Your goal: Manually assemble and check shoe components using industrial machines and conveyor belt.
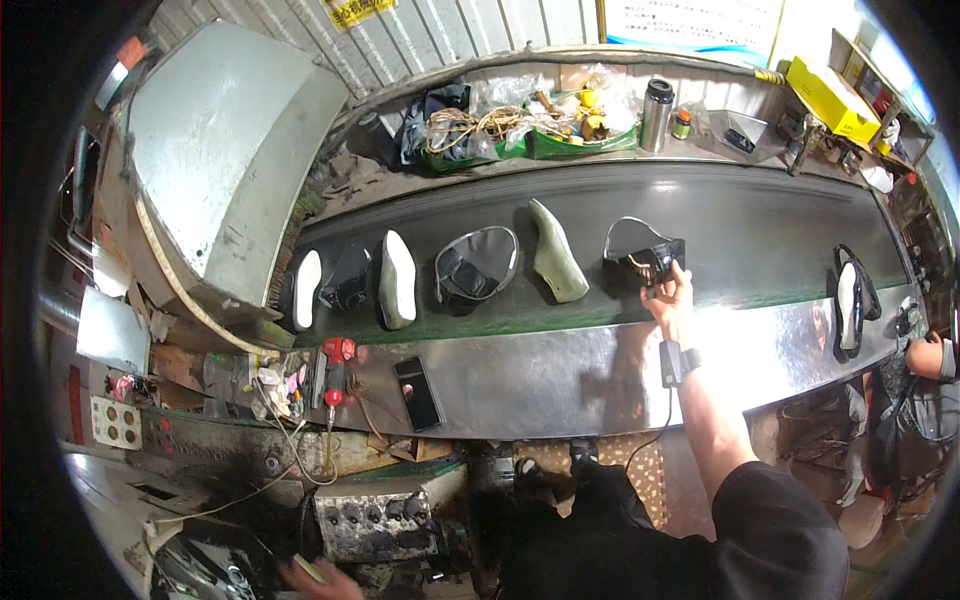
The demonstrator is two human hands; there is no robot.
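My right hand reaches out over the dark belt, its fingers closed on the near edge of a black shoe upper. A thin looped edge of that upper stands away from the hand. To its left lie a pale green shoe last, another open black upper and a white-bottomed last. Low at the left, my left hand is blurred, with a pale yellowish strip at its fingers; what that strip is, I cannot make out.
A metal ledge edges the dark belt, bearing a phone and a red tool. Black shoe parts lie far right, near another person's arm. Behind stand green trays and a steel flask.
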